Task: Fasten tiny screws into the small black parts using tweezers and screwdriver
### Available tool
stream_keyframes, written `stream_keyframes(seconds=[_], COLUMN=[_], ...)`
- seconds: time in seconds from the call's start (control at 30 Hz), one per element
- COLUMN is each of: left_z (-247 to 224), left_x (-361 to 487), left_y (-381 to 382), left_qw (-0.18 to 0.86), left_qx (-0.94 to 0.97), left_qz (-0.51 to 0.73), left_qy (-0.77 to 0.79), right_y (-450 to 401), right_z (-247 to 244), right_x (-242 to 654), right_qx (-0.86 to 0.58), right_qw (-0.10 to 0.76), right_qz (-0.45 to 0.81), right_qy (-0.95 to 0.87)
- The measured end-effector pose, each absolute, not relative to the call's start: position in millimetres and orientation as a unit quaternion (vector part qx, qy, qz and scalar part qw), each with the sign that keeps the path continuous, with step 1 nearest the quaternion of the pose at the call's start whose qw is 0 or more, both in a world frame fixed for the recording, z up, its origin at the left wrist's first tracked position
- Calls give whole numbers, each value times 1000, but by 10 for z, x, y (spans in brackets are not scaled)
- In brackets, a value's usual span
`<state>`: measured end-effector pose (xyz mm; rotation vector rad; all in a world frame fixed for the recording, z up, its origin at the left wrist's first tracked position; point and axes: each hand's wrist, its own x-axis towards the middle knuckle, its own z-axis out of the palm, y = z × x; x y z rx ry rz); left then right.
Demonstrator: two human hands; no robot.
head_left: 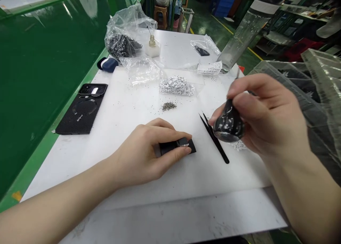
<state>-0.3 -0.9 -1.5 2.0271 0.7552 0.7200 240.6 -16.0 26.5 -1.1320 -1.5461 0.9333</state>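
Observation:
My left hand [151,149] is closed, thumb and forefinger gripping a small black block-shaped part [183,142] with a shiny end; it rests on the white mat [149,189]. A flat black piece [192,147] shows beneath it, and my fingers hide the rest. Raised to the right, my right hand [269,112] is closed around a black bulb-handled tool [229,125]. The tool's rounded end faces me and a thin metal shaft points away. Black tweezers [217,142] lie on the mat between my hands. Beyond my left hand is a small pile of tiny metal pieces [169,106].
A clear tray of small white pieces [177,86] sits beyond the pile. Left lies a black phone case [82,109]. Plastic bags [125,34], a small bottle [152,41] and a tall clear bottle [239,37] stand farther back. Clear bins [301,77] border the right side.

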Motion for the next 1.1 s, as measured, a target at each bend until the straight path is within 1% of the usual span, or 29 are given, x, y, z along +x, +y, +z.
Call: stream_keyframes(seconds=[0.07, 0.13, 0.33, 0.47, 0.5, 0.63, 0.67, 0.8, 0.83, 0.93, 1.1], left_z=[-23, -16, 38, 43, 42, 42, 43, 43, 42, 39, 39], left_x=[-3, -3, -11, -12, -12, -8, -8, -6, -6, -6, -7], left_y=[-6, -5, -1, 6, 6, 2, 2, 7, 9, 12, 9], left_qw=[422, 423, 428, 442, 442, 434, 435, 448, 449, 446, 450], left_qx=[805, 804, 812, 807, 805, 804, 804, 802, 802, 803, 803], left_qz=[291, 290, 261, 263, 265, 266, 266, 270, 270, 267, 271], left_qy=[299, 299, 298, 292, 293, 306, 305, 288, 288, 291, 282], right_y=[-203, -245, -289, -270, -262, -250, -254, -279, -282, -279, -255], right_z=[239, 206, 146, 142, 140, 140, 140, 136, 135, 136, 120], right_x=[2309, 2204, 2069, 2104, 2115, 2134, 2132, 2113, 2109, 2110, 2140], right_qx=[-429, -412, -448, -461, -459, -446, -446, -439, -437, -437, -430], right_qw=[547, 562, 549, 500, 506, 604, 603, 521, 520, 553, 544], right_qz=[396, 396, 359, 311, 297, 279, 285, 286, 284, 307, 321], right_qy=[-599, -599, -607, -664, -667, -599, -597, -673, -677, -639, -645])
